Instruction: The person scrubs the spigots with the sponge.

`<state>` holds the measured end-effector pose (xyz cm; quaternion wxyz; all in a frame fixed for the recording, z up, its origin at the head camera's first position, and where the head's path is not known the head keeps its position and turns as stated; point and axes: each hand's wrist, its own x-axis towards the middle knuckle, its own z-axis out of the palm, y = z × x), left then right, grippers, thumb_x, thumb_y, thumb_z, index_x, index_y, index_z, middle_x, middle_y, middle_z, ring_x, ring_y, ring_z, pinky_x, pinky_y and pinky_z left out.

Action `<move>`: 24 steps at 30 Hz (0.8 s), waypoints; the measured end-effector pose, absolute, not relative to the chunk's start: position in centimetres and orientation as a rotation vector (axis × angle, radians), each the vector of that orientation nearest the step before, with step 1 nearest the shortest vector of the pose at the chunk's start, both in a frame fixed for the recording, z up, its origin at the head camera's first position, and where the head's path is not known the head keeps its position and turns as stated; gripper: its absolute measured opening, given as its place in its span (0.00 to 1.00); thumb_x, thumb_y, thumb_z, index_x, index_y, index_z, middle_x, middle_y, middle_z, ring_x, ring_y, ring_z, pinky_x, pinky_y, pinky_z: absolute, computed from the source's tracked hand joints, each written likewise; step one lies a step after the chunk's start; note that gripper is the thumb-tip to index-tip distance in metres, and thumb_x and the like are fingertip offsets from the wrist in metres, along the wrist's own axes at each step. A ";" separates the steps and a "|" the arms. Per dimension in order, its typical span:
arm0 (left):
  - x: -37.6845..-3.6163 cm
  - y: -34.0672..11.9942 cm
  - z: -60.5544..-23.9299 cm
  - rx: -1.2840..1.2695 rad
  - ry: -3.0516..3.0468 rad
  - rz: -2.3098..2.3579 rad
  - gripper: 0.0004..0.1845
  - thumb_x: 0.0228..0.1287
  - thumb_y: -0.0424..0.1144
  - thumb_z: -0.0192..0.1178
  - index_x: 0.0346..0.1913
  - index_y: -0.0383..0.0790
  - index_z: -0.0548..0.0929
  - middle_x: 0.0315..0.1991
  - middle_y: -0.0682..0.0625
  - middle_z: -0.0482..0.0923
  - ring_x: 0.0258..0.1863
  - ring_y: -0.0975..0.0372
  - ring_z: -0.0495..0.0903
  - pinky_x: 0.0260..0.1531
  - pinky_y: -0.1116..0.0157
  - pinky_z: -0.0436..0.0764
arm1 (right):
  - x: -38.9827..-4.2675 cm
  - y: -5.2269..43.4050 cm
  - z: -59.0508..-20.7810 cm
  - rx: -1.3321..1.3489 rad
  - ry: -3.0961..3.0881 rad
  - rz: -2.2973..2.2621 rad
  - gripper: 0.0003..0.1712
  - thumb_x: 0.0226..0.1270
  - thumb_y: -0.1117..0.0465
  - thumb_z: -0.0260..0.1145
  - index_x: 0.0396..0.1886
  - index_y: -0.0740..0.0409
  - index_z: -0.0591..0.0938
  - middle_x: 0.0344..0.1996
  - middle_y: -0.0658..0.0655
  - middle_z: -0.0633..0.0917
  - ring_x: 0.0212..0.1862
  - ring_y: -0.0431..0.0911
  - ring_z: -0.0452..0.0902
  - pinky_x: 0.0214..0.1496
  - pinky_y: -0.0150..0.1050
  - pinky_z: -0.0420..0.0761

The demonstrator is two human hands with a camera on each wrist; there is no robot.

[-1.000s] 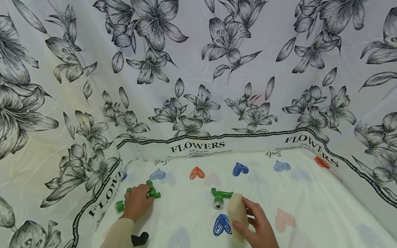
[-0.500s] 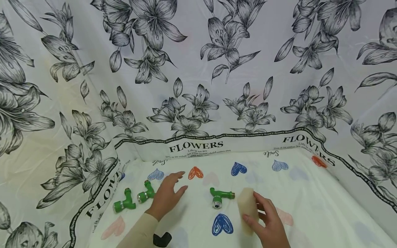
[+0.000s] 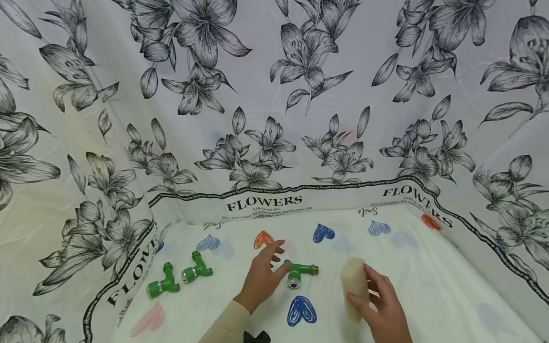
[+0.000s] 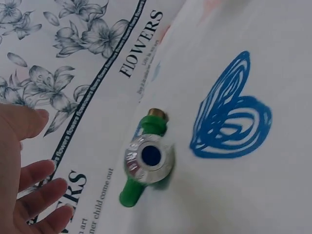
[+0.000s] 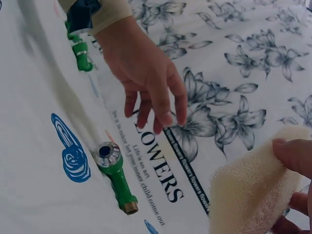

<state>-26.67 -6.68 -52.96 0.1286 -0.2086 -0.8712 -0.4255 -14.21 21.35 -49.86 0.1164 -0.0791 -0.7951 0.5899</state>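
meanwhile left hand (image 3: 261, 278) spread beside glossy green tap (image 3: 299, 273); right hand (image 3: 381, 305) pinches porous sponge (image 3: 353, 286).

A lily-printed backdrop cloth (image 3: 274, 95) marked "FLOWERS" is hanging behind and wrapping both sides, while a heart-patterned sheet (image 3: 429, 276) is covering the surface below.

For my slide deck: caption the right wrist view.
Right hand holds a cream foam sponge while the open left hand hovers above a green plastic tap.
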 end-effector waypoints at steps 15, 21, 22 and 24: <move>-26.2 -1.8 -59.5 -0.190 -2.682 -1.099 0.39 0.56 0.48 0.86 0.68 0.42 0.81 0.51 0.54 0.81 0.50 0.61 0.82 0.59 0.55 0.86 | -14.3 21.6 -50.9 -0.263 -2.318 1.756 0.46 0.72 0.52 0.80 0.81 0.61 0.69 0.68 0.60 0.74 0.64 0.55 0.73 0.56 0.26 0.78; -26.5 -2.3 -59.3 -0.150 -2.588 -1.245 0.28 0.62 0.35 0.79 0.64 0.42 0.82 0.55 0.52 0.83 0.56 0.59 0.84 0.61 0.55 0.85 | -14.5 21.3 -51.2 -0.273 -2.337 1.773 0.47 0.72 0.53 0.80 0.82 0.64 0.69 0.68 0.64 0.73 0.65 0.59 0.73 0.55 0.28 0.80; -26.5 -2.5 -59.0 -0.155 -2.566 -1.292 0.26 0.63 0.33 0.77 0.63 0.41 0.83 0.56 0.51 0.84 0.56 0.58 0.83 0.60 0.55 0.85 | -14.5 21.2 -51.2 -0.281 -2.341 1.775 0.47 0.71 0.52 0.81 0.82 0.63 0.69 0.68 0.63 0.74 0.65 0.59 0.74 0.55 0.28 0.80; -26.4 -3.1 -58.3 -0.174 -2.524 -1.398 0.22 0.64 0.30 0.74 0.60 0.41 0.84 0.55 0.52 0.83 0.52 0.59 0.82 0.55 0.58 0.87 | -14.6 21.1 -51.4 -0.282 -2.345 1.779 0.47 0.71 0.51 0.81 0.81 0.62 0.70 0.68 0.63 0.74 0.65 0.59 0.75 0.56 0.29 0.81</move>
